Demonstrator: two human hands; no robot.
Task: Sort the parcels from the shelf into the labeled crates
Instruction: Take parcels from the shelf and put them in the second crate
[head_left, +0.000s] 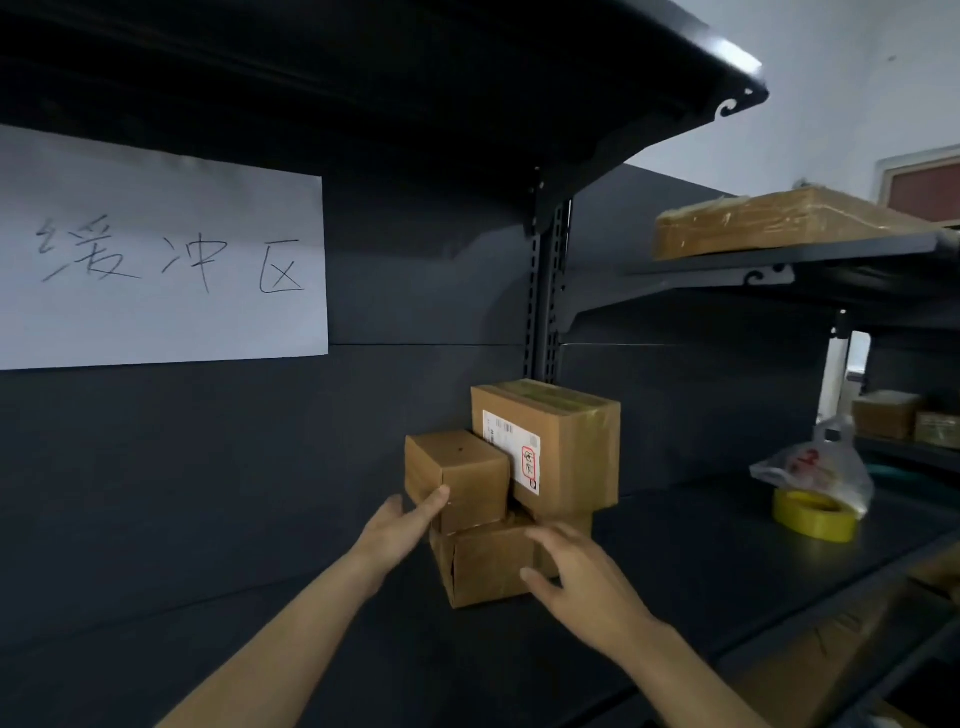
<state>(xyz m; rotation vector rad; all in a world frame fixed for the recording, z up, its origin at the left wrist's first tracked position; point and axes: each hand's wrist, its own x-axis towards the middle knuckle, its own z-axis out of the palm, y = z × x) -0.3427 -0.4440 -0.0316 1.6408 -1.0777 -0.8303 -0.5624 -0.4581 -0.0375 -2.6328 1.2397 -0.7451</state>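
Three cardboard parcels are stacked on the dark shelf board (701, 551). A low brown box (483, 566) lies at the bottom. On it rest a small plain box (457, 475) at the left and a taller box with a white shipping label (561, 447) at the right. My left hand (400, 525) touches the small box's lower left corner, thumb on its front face. My right hand (576, 577) is spread against the right front of the bottom box, fingers apart. No crates are in view.
A white paper sign with handwriting (156, 260) hangs on the shelf's back panel. A yellow tape roll (813, 514) and a plastic bag (815, 467) sit at the right. A flat taped parcel (779, 223) lies on the higher shelf, with more boxes (888, 415) far right.
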